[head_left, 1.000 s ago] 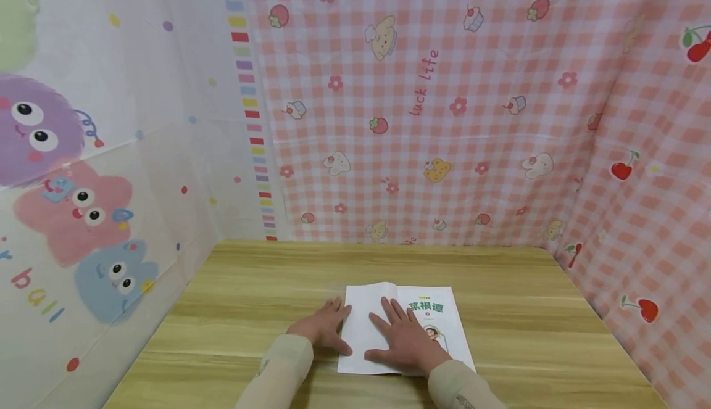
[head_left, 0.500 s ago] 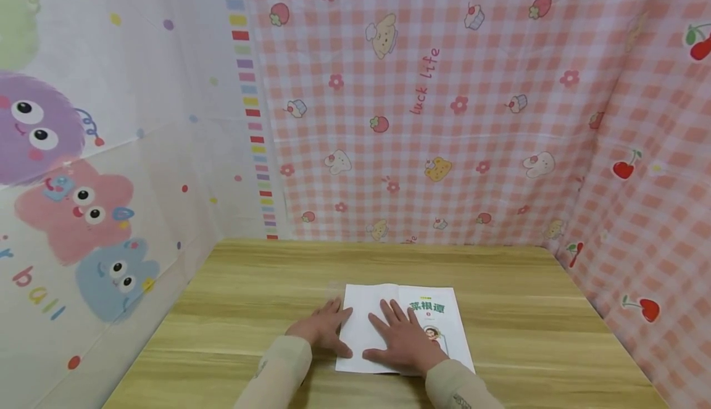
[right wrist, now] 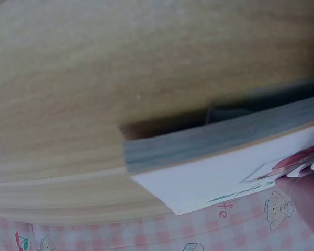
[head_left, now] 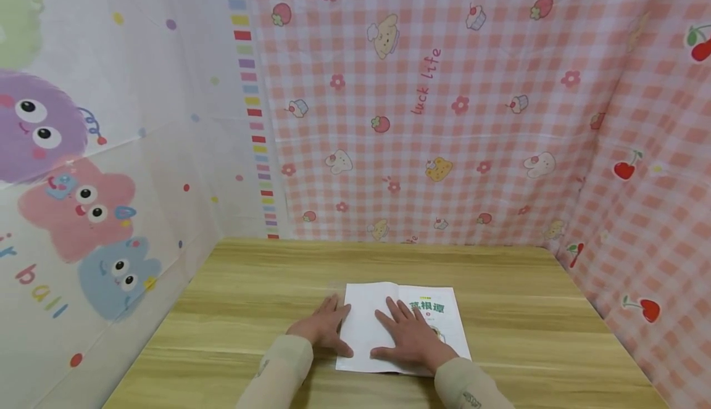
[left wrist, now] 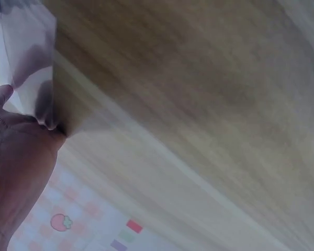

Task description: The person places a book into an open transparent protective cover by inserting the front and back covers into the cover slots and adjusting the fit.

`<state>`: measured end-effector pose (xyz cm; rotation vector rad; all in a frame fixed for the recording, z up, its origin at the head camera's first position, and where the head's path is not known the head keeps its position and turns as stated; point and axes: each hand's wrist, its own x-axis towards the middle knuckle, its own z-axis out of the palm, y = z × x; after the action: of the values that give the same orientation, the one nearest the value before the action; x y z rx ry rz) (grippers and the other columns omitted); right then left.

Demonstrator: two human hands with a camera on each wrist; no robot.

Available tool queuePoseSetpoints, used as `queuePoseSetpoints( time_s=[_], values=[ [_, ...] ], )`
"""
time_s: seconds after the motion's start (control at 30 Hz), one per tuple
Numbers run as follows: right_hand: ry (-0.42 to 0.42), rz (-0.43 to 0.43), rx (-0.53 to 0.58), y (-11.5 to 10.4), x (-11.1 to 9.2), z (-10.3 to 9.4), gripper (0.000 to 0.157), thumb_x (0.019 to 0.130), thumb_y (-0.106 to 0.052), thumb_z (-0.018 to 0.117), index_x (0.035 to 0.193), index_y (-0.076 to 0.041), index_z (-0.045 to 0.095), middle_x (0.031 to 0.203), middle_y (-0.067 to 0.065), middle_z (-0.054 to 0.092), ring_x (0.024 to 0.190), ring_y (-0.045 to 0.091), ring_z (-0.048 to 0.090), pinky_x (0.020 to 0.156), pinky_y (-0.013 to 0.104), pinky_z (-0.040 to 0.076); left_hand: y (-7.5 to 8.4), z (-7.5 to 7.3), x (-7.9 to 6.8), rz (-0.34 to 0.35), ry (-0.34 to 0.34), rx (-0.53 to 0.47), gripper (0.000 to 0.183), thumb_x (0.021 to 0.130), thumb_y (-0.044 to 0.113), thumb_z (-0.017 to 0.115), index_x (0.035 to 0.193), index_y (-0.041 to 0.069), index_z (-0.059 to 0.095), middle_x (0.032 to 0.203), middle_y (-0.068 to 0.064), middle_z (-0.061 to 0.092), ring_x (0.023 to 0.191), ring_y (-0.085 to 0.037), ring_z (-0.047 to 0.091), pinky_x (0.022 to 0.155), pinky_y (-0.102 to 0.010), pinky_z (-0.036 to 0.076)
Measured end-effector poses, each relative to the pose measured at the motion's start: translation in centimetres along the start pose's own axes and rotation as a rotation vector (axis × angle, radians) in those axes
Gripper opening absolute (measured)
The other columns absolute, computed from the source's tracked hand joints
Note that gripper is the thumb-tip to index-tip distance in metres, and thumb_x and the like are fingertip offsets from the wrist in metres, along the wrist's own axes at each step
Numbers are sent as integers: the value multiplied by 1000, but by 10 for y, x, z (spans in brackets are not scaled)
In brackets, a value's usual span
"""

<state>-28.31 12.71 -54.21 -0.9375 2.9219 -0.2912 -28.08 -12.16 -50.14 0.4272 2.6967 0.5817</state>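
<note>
A book [head_left: 360, 310] lies spread on the table, its left page blank white and its right page bearing green characters and a small drawn figure. My right hand [head_left: 413, 340] rests flat across the inner fold with fingers spread, covering part of the drawing. At the left page's outer edge is my left hand [head_left: 321, 327], fingers extended and thumb on the paper. In the left wrist view, the white page [left wrist: 29, 68] meets the left hand [left wrist: 21, 167]. The right wrist view shows the thick page block [right wrist: 214, 149] of the book; only part of the right hand [right wrist: 309, 196] appears there.
The wood-grain table [head_left: 250, 285] extends around the book on all sides. Behind it hangs a pink checked cloth [head_left: 500, 150]; a white cloth with cartoon figures [head_left: 161, 168] hangs at the left. Cherry-printed cloth [head_left: 655, 224] borders the right.
My right hand has shifted slightly to the right over the book, covering more of the drawn figure. The left hand stays at the page edge with hardly any movement.
</note>
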Motion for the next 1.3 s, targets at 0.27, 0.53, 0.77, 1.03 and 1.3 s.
queuePoseSetpoints(
  time_s=[0.27,0.53,0.77,1.03,1.3],
  values=[
    [47,-14,-50,-1,0,6,92,85,-81,42,152,-18,43,161,17,25,146,41,23,111,65,23,2,-2,-2,-7,-9,12,102,72,45,87,154,10,36,161,-23,18,149,-38,13,115,-58,22],
    [57,0,-90,1,3,14,92,85,-83,39,152,-20,42,162,15,23,146,40,23,110,65,24,2,-1,-1,-9,-19,28,103,72,46,87,154,10,35,162,-23,17,149,-37,13,115,-56,21],
    [41,18,-99,0,6,17,94,84,-85,33,154,-22,39,163,13,21,147,39,21,111,65,22,0,-1,-1,-6,-19,28,103,72,45,86,154,10,35,162,-22,17,150,-37,13,115,-57,21],
    [23,47,39,-2,5,2,92,86,-78,47,153,-16,39,161,20,21,145,43,24,111,64,23,4,-3,-1,-5,-25,41,102,73,46,86,154,10,36,162,-22,17,150,-36,13,115,-57,21],
    [0,7,47,-7,-4,-4,99,81,-82,50,155,-18,36,163,18,18,146,42,20,113,64,20,3,-3,-2,-7,-37,50,104,73,48,85,155,11,34,162,-21,16,150,-36,13,116,-56,21]
  ],
)
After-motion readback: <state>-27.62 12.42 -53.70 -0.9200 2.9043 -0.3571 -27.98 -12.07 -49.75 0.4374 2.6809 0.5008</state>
